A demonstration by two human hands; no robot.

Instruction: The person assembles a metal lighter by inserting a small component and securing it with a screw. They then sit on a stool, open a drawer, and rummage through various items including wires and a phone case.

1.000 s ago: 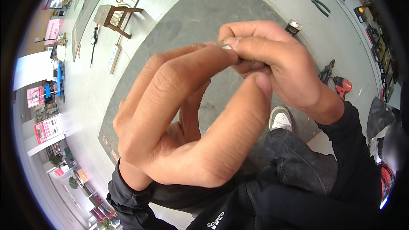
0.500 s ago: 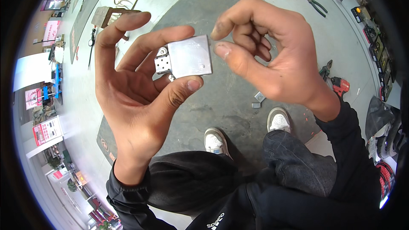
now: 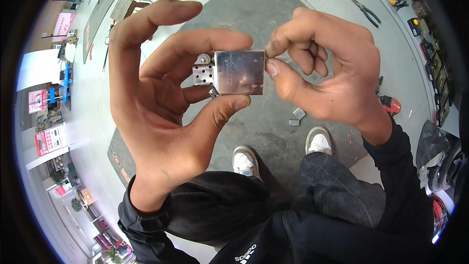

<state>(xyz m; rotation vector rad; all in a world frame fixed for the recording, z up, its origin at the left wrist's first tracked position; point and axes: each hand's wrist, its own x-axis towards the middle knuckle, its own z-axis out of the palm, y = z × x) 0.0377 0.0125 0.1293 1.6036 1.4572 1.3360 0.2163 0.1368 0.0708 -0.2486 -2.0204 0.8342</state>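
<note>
A silver lighter insert (image 3: 239, 73) with a perforated chimney and a small wheel is held up over the floor, its chimney pointing left. My left hand (image 3: 163, 88) is closed on it, fingers along the top edge and thumb along the lower edge; one finger is raised apart. My right hand (image 3: 332, 63) is closed in a loose pinch, index fingertip and thumb tip right at the insert's right end. Whether anything small is between those two tips, I cannot make out. Below on the dark mat lies a small silver lighter case (image 3: 297, 116), its lid swung out.
A worn dark mat (image 3: 234, 17) covers the floor around my shoes (image 3: 318, 142). Pliers (image 3: 364, 11) lie at the upper right. A red power tool (image 3: 391, 105) sits beyond my right wrist. Boxes and tools line the right side (image 3: 430, 58); a brown block-like stool (image 3: 122, 10) stands at upper left.
Both hands and the lighter insert have moved right and slightly down. The insert has turned, so its flat face now reflects darkly. The right fingertips have stayed by its right end.
</note>
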